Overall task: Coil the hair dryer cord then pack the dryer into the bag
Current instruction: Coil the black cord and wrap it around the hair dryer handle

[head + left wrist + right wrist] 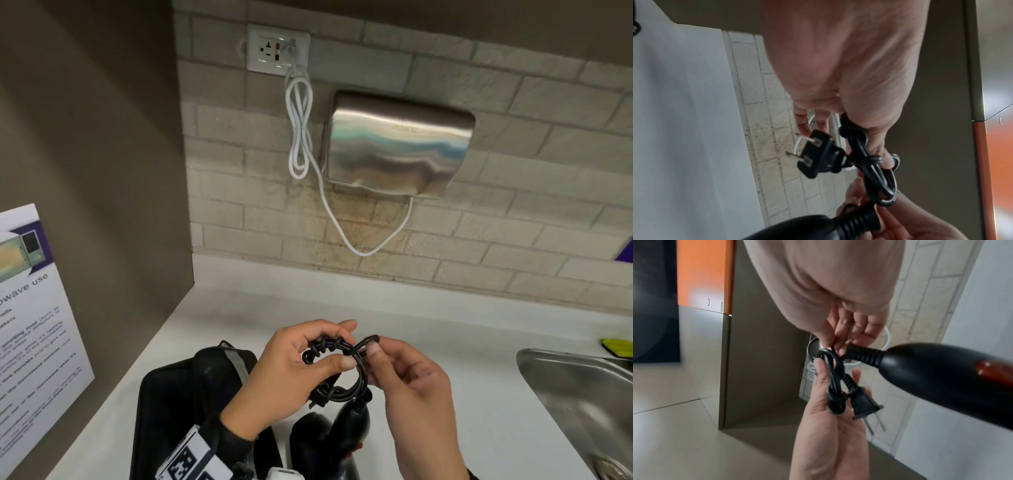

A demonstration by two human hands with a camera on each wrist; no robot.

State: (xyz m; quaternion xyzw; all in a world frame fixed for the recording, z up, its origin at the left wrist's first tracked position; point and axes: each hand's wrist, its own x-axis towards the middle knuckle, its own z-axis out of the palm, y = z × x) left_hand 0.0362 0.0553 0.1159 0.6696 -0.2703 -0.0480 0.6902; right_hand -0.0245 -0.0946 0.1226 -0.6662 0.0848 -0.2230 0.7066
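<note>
A black hair dryer (346,431) hangs below my hands over the white counter, its ribbed cord collar (865,353) pointing up. The black cord (342,370) is wound into a small coil with turns wrapped round it. My left hand (294,370) grips the coil between thumb and fingers. My right hand (404,380) pinches a loop of cord (368,341) at the coil's upper right. The two-pin plug (818,155) sticks out beside the coil. A black bag (191,404) lies on the counter under my left forearm.
A steel sink (582,394) sits at the right. A metal hand dryer (397,140) with a white cable (301,130) hangs on the tiled wall below a socket (277,49). A brown side panel with a notice (30,308) bounds the left.
</note>
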